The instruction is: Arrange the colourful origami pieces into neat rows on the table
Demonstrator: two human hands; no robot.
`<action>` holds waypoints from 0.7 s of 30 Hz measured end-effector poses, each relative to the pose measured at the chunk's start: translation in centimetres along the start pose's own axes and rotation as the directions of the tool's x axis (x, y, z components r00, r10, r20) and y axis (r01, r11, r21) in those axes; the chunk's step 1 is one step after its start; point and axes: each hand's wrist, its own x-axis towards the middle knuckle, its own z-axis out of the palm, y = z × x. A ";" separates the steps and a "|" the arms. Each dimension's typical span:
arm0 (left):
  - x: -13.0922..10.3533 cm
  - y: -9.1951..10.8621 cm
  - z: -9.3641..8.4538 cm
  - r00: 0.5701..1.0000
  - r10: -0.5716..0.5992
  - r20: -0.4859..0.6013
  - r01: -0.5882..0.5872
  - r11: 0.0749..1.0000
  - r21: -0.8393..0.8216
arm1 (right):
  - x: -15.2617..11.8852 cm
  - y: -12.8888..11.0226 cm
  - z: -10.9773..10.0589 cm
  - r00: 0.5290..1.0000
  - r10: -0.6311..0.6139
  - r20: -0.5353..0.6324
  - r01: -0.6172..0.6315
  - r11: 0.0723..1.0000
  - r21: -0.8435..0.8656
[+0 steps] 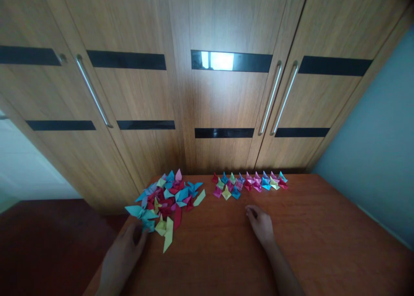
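My left hand (121,257) is at the front left of a loose pile of folded paper origami pieces (171,197), its thumb and fingertips closed at the edge of a teal origami piece (148,223). The fingertips are partly hidden. A pale yellow origami piece (166,231) with long points lies just right of that hand. My right hand (260,224) rests on the table with its fingers curled in and nothing visible in them. Beyond it, small origami pieces (257,183) in pink, blue, red, green and yellow stand close together in rows.
The reddish-brown wooden table (213,253) reaches back to a wooden wardrobe (223,102) with black strips and metal handles (271,98). A pale blue wall (371,158) is on the right. Dark red floor (54,244) shows beyond the table's left edge.
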 end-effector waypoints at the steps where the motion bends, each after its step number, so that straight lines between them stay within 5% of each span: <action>1: 0.0 0.0 -0.1 1.000 -0.006 0.003 0.006 1.000 0.001 | 0.0 0.0 0.0 1.000 0.000 -0.002 0.000 1.000 0.002; 7: -0.5 0.5 -0.4 0.998 0.007 -0.063 -0.002 0.997 0.076 | 0.0 0.0 0.0 1.000 -0.006 0.013 0.006 1.000 -0.016; 14: -0.2 1.9 0.2 0.982 0.168 0.090 -0.173 0.983 0.058 | 0.0 0.1 0.0 0.999 -0.022 0.040 0.025 0.997 -0.074; 21: 0.2 1.5 0.3 0.983 0.159 0.092 -0.166 0.984 0.071 | 0.0 0.0 0.0 0.999 -0.037 0.033 0.039 0.996 -0.081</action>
